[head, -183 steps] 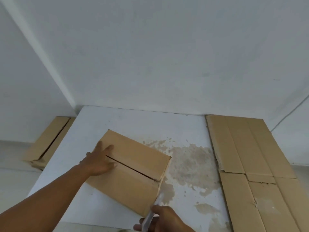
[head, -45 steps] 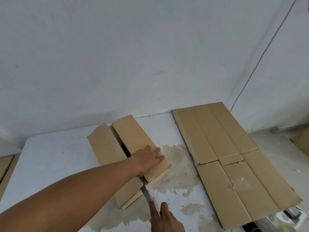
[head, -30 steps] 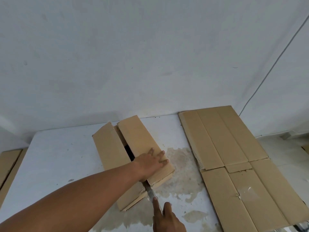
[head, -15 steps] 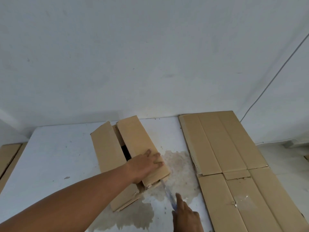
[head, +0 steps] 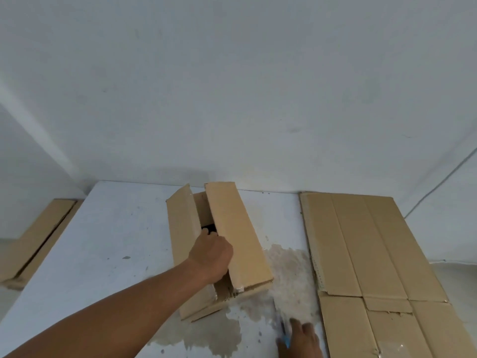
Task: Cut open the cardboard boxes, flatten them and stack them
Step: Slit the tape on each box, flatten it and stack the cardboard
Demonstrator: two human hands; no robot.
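Left hand [head: 211, 257] grips box [head: 240, 244] flap; right hand [head: 300, 341] holds knife [head: 283, 329].

Left hand [head: 211, 257] reaching into slit cardboard box [head: 240, 244], right hand [head: 300, 341] on blue-handled cutter [head: 284, 332], flattened cardboard [head: 366, 254] alongside
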